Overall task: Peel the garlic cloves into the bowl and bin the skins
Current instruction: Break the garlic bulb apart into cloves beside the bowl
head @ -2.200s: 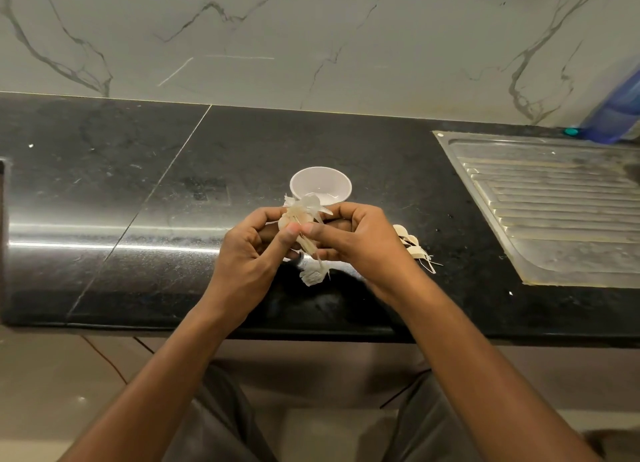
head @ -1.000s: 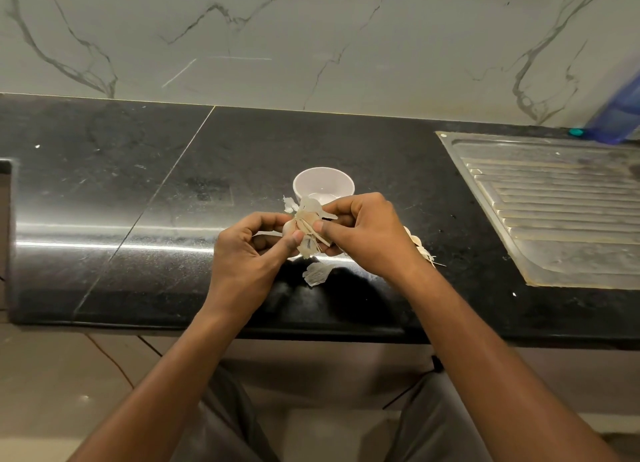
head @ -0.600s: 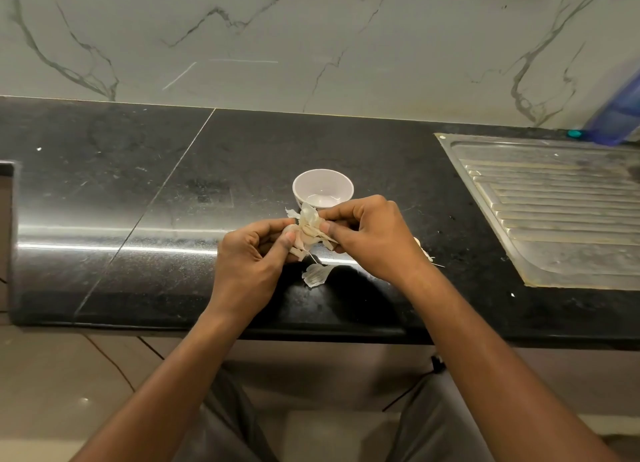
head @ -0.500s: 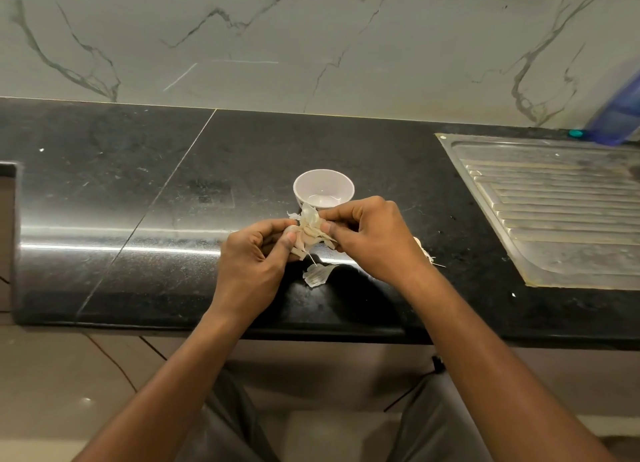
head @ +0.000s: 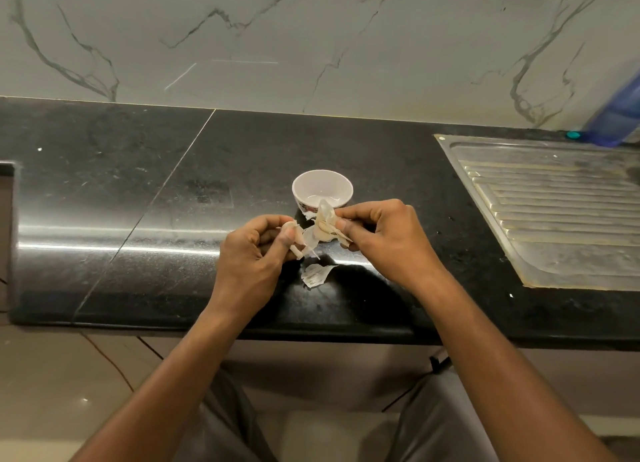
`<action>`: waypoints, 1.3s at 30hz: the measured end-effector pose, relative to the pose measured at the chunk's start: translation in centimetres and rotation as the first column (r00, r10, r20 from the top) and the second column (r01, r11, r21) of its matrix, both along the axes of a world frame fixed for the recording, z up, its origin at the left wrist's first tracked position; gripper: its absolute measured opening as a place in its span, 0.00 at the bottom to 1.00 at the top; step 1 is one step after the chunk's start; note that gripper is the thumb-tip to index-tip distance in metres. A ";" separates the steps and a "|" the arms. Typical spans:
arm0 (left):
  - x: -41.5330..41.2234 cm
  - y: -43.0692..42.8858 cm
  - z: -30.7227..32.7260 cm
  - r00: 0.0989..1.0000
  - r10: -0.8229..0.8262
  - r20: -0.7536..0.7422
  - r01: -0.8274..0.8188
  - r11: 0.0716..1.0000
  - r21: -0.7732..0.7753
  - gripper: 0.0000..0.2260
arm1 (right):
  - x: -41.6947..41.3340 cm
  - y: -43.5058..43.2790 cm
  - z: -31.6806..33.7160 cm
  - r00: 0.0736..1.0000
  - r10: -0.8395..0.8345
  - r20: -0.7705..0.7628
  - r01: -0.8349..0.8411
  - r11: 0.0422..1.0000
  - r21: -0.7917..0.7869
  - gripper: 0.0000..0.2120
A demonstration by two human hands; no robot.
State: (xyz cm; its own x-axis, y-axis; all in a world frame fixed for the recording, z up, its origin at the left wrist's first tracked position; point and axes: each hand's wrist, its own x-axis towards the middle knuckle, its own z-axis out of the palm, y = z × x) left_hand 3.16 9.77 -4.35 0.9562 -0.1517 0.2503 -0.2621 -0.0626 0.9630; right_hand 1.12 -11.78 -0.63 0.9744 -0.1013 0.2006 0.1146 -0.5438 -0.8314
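Mid-frame, my left hand (head: pixel 254 257) pinches a garlic clove (head: pixel 298 249), right hand (head: pixel 384 243) grips its skin (head: pixel 325 225); fingers (head: pixel 288 236) hide most of the clove.

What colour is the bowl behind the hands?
The bowl is white, with a dark patterned band near its base; head view.

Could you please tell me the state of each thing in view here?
Bowl: upright, no clove visible inside.
Garlic: held in the air, skin partly pulled loose.
Left hand: pinches the garlic's skin.
Right hand: pinches the garlic.
Loose skin: lies on the counter, not binned.
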 end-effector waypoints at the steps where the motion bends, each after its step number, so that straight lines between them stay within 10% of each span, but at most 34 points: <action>1: -0.1 0.0 0.1 1.000 -0.007 -0.009 0.007 1.000 -0.020 0.05 | 0.0 -0.1 -0.2 1.000 -0.012 -0.005 0.012 1.000 0.004 0.06; 15: -0.2 0.6 0.7 0.999 -0.020 -0.048 0.010 0.980 -0.196 0.08 | -1.3 1.0 -0.8 0.989 -0.119 0.089 0.139 0.950 -0.279 0.06; 25: -0.3 0.9 0.7 0.998 -0.060 0.028 0.064 0.989 -0.130 0.10 | -1.1 4.4 -0.6 0.977 0.101 0.190 -0.088 0.993 -0.073 0.08; 39: -0.1 0.7 0.3 1.000 -0.016 -0.014 0.013 0.986 -0.165 0.10 | -2.3 -2.7 1.5 0.990 -0.116 0.079 0.111 0.992 0.059 0.09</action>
